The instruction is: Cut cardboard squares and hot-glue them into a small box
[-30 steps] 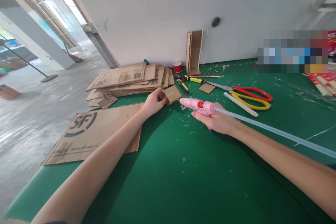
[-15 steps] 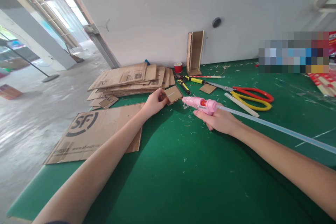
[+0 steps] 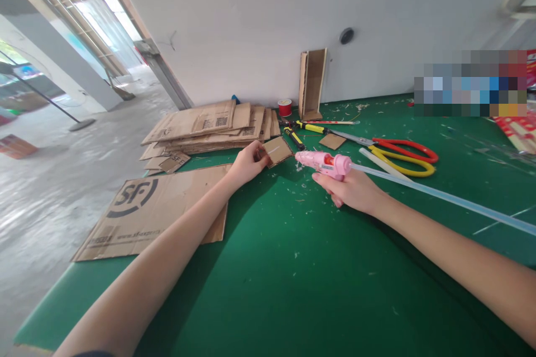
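Between its fingertips my left hand (image 3: pixel 250 163) pinches a small cardboard square (image 3: pixel 277 151), held tilted over the green table (image 3: pixel 285 268); a pale line crosses its face. My right hand (image 3: pixel 354 189) is wrapped round a pink glue gun (image 3: pixel 324 162). The gun's nozzle points left, a short gap from the square's right corner. A long translucent glue stick (image 3: pixel 444 194) runs out of its back to the right. Another small cardboard square (image 3: pixel 332 141) lies flat beyond the gun.
Scissors with red and yellow handles (image 3: pixel 404 150), yellow-black pliers (image 3: pixel 294 138) and a red spool (image 3: pixel 285 107) lie behind. An open cardboard box (image 3: pixel 313 83) stands against the wall. Stacked cardboard (image 3: pixel 192 122) and a printed sheet (image 3: pixel 167 206) are on the left.
My right hand and the glue gun have moved slightly right, away from the cardboard square, and the gun's rear has tipped up a little. My left hand still holds the square.
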A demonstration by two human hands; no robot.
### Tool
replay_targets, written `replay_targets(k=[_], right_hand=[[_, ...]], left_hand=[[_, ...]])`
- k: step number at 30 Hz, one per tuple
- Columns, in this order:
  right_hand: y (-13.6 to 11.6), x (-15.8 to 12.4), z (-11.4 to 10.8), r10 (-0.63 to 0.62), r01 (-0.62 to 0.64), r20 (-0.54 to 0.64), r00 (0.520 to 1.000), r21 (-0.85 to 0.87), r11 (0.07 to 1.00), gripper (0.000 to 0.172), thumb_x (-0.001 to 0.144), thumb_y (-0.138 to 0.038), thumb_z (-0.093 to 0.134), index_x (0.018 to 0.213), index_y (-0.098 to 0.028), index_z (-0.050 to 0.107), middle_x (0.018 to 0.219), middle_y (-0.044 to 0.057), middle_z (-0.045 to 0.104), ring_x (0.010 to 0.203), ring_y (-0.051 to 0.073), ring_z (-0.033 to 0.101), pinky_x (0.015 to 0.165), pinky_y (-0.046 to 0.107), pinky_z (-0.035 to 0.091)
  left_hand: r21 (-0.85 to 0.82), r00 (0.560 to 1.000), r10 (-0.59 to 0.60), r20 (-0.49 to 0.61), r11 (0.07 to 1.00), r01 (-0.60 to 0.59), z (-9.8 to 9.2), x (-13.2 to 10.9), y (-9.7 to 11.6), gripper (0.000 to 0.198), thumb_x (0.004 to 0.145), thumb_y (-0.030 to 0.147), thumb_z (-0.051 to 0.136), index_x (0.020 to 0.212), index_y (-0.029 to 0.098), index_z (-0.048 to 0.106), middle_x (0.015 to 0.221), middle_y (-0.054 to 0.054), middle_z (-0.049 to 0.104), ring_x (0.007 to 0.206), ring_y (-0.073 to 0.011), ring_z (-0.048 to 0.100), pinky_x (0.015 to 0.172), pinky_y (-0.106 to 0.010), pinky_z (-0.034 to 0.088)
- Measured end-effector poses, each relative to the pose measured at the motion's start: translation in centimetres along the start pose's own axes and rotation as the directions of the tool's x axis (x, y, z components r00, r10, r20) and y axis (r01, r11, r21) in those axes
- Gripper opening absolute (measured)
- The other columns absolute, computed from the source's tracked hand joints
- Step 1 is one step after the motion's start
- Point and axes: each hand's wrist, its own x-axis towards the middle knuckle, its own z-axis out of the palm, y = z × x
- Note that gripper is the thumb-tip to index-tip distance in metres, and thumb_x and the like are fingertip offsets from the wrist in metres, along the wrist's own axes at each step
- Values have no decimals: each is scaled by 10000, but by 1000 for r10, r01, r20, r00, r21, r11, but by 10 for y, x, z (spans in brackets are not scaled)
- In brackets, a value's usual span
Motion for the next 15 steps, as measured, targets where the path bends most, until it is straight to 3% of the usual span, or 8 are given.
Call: replay_targets(k=[7, 15], right_hand=[[3, 1, 1, 9, -9, -26, 1000, 20, 1000, 420, 858, -524, 465, 598, -203, 540, 375, -29, 496, 367, 136, 519, 474, 282, 436], [3, 2, 2, 89, -83, -41, 995, 142, 986, 422, 840, -508, 509, 548, -203, 502, 374, -14, 502, 366, 136, 502, 468, 290, 423]], left_hand=[[-21, 1000, -11, -6, 1000, 10, 1, 0, 0, 163, 709, 237, 648, 792, 201, 513, 639, 12, 604, 599, -146, 569, 565, -257, 416], [-10, 1000, -6, -4, 1000, 6, 0, 0, 1, 163, 705, 240, 650, 796, 202, 520, 599, 28, 579, 573, -138, 555, 543, -245, 405]])
